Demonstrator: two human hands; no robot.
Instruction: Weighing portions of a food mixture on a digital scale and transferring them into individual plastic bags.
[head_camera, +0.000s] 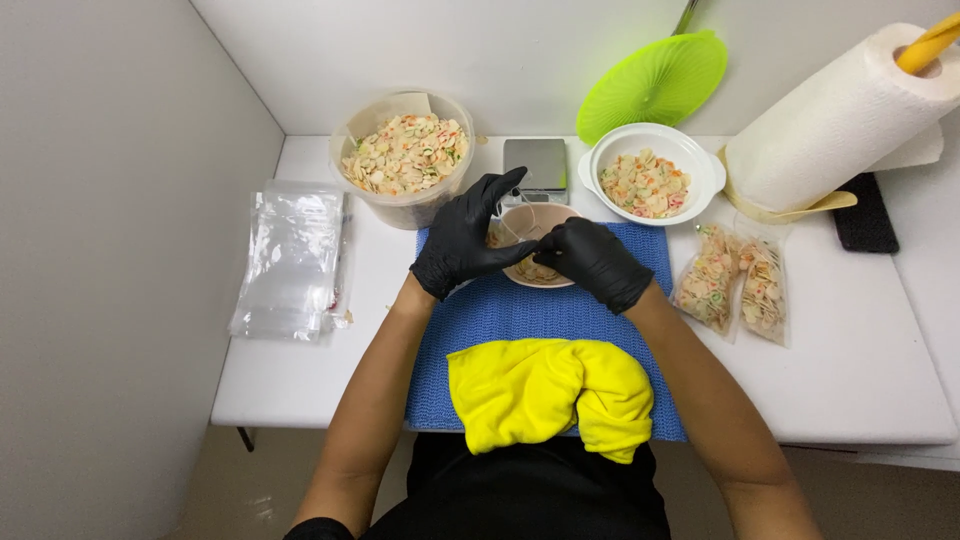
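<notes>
While both gloved hands are meeting over the small bowl (540, 270), they are holding a thin clear bag (520, 228) between them, just above the bowl's far rim. The bag is hard to see, because it is transparent; only its edges are showing. It seems that its long axis is running away from the person, toward the scale (536, 165), but I cannot tell for sure which end is the open one.

The left hand (462, 240) is pinching the bag's left side, with thumb and fingers closed together on the plastic and the index finger stretching up. The right hand (595, 262) is curling closed at the bag's right side, so its fingertips are hidden; it appears to be gripping the same bag. Holding it from two sides is probably keeping the thin plastic spread out.

The bowl is sitting on a blue mat (640, 250), which is likely there to stop it sliding, and some colourful dry pasta pieces are lying in it. A yellow cloth (550, 395) is lying on the near part of the mat.

Behind the hands, a big round tub (405, 160) and a white bowl (650, 150) are both holding more pasta, close enough to reach. At the right, two filled bags (735, 280) are lying side by side on the table (860, 370), beside a paper towel roll (840, 120). At the left, a stack of empty bags (285, 255) is waiting. A green fan-shaped lid (655, 85) is leaning at the wall.
</notes>
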